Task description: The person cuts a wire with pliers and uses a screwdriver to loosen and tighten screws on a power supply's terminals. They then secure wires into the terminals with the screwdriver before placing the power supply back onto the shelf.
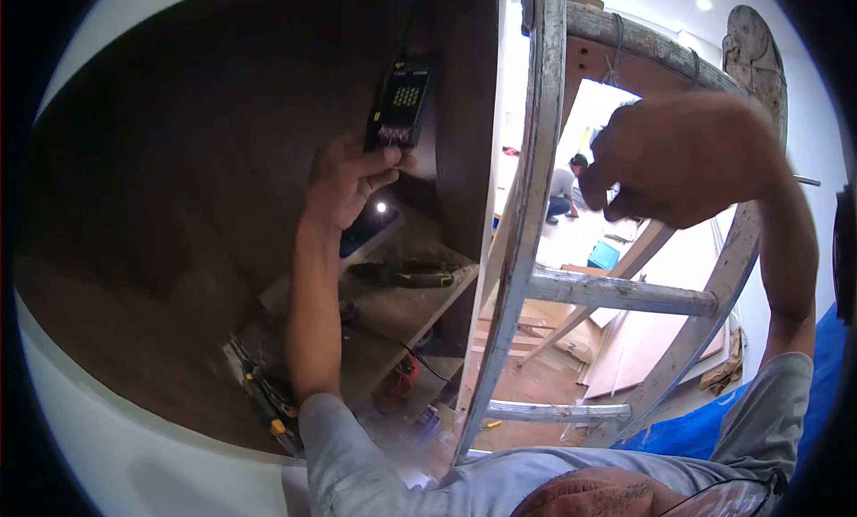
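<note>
My left hand holds the lower end of a black box-shaped device with yellow markings, upright inside a dark brown cabinet. Its fingers are closed round the bottom edge, near a reddish strip. On the right, my right hand is raised in front of the ladder, with its fingers curled and partly blurred. Whether anything sits between those fingers is hidden. Below my left hand, a small light shines beside a dark object on the cabinet shelf.
A worn ladder stands right of the cabinet. Yellow-black tools lie on the shelf, with more pliers lower left and a red cable. Beyond the ladder are a crouching person, boards and a teal box.
</note>
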Demonstrator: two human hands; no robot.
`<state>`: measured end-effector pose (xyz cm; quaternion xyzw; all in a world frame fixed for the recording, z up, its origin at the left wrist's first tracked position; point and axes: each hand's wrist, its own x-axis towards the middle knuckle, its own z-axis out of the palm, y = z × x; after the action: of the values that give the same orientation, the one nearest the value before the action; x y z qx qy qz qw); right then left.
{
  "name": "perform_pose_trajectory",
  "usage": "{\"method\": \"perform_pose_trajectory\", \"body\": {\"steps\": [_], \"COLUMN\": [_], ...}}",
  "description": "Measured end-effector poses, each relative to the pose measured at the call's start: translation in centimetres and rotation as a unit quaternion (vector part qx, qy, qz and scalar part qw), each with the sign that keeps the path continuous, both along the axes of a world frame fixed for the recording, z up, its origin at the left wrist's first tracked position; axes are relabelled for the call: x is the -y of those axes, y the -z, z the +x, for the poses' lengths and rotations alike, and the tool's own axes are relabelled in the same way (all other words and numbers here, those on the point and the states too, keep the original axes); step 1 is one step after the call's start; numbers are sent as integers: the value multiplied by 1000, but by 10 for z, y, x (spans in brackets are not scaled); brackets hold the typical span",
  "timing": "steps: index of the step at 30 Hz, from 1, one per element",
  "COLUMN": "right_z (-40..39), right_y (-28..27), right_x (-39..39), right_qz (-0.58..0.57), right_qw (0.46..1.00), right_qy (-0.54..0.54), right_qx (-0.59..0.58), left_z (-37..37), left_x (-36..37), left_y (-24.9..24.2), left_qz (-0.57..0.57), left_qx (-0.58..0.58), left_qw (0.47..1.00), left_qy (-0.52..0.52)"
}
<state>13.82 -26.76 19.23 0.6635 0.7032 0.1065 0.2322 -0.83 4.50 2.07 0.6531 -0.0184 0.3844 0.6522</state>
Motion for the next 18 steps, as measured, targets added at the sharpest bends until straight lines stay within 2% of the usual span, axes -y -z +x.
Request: {"method": "perform_pose_trajectory", "body": {"steps": [1,3,4,6,7,8,10,12,14,18], "right_z": [-9,-26,-57,-123,-106,-82,-74,-86,-82,-68], "right_y": [-7,-21,-25,-28,-28,-26,3,6,11,22], "right_x": [5,-7,-16,-31,-32,-48,-143,-137,-176,-210], "right_qz": [72,141,135,177,177,172,246,237,217,122], "right_qw": [996,986,987,972,977,949,889,926,938,937], "right_qy": [-42,-68,-76,123,-58,-237,-313,-222,-190,-206], "right_qx": [-10,51,53,90,103,114,226,193,192,255], "left_z": [0,-2,-2,-3,-5,-7,-11,-9,-12,-18], "left_x": [2,5,4,3,4,4,3,-6,-9,-8], "left_y": [-1,-5,-6,-5,-3,-2,7,17,26,34], "left_qz": [-8,-32,-38,-101,-100,-124,-144,-178,-182,-198], "left_qx": [3,-7,-4,4,8,19,35,75,95,113], "left_qw": [1000,997,998,990,990,988,986,980,977,970], "left_qy": [-1,66,59,102,94,90,78,52,63,81]}}
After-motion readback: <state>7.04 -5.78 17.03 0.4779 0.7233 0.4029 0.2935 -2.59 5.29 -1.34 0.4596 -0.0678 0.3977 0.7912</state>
